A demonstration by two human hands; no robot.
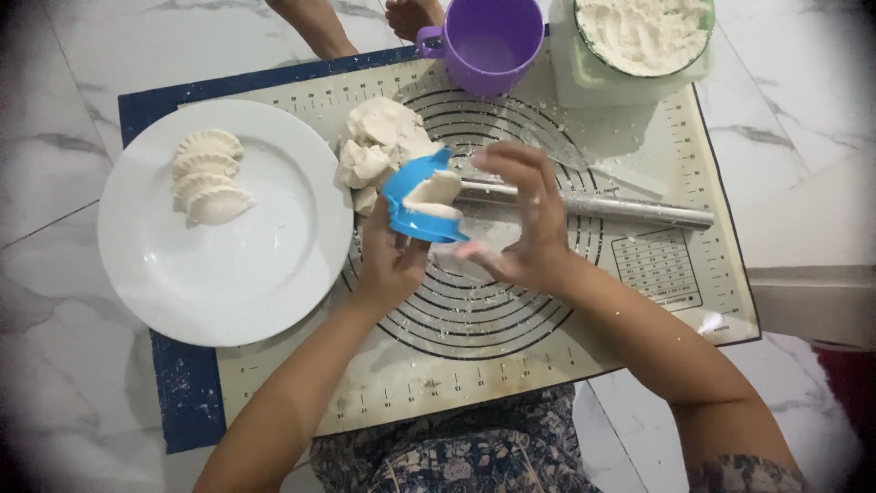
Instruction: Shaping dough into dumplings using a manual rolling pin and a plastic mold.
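Mould (422, 203), blue and hinged, sits half-open in left hand (388, 265) with a dough piece inside, cupped from below to stay level. Right hand (522, 219) hovers just right of mould, fingers loosely curled, gripping nothing. Plate (274, 274) left of mould takes the shaped dumplings (210, 176); dough lump (379, 146) just behind.

plate (274, 274): white, on the mat's left, with four folded dumplings (210, 187)
cup (488, 41): purple, at the mat's top edge
flour tub (643, 41): beside the cup
rolling pin (620, 208): lies across the mat (511, 365)
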